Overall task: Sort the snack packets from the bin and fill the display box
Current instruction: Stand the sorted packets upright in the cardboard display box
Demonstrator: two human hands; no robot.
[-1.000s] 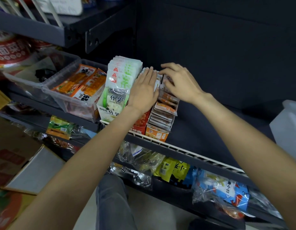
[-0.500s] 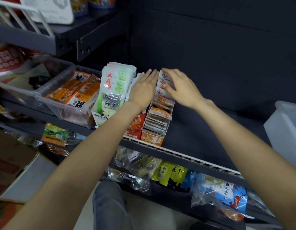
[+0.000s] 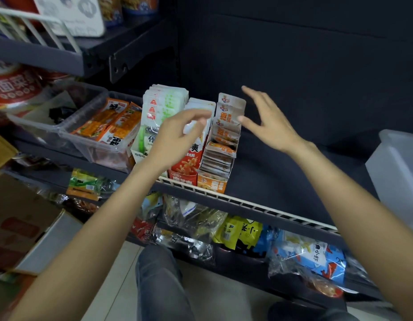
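Note:
Three display boxes stand side by side on the dark shelf (image 3: 282, 172). The orange box (image 3: 211, 184) on the right holds a stepped row of orange-and-white snack packets (image 3: 226, 133). The red box (image 3: 183, 174) in the middle holds white packets. The green-and-white box (image 3: 154, 117) on the left is packed full. My left hand (image 3: 175, 137) hovers in front of the red box, fingers loosely curled and holding nothing. My right hand (image 3: 265, 121) is lifted just right of the orange packets, fingers spread and apart from them.
A clear plastic bin (image 3: 85, 144) with orange packets sits left of the boxes, another clear bin (image 3: 38, 121) beyond it. A white tub (image 3: 397, 172) stands at the shelf's right. Bagged snacks fill the lower shelf (image 3: 305, 251). Cardboard cartons (image 3: 22, 218) lie at lower left.
Both hands have lifted off the packet rows they were pressing. The left hand drew back toward me, and the right hand rose and opened to the right of the orange packets.

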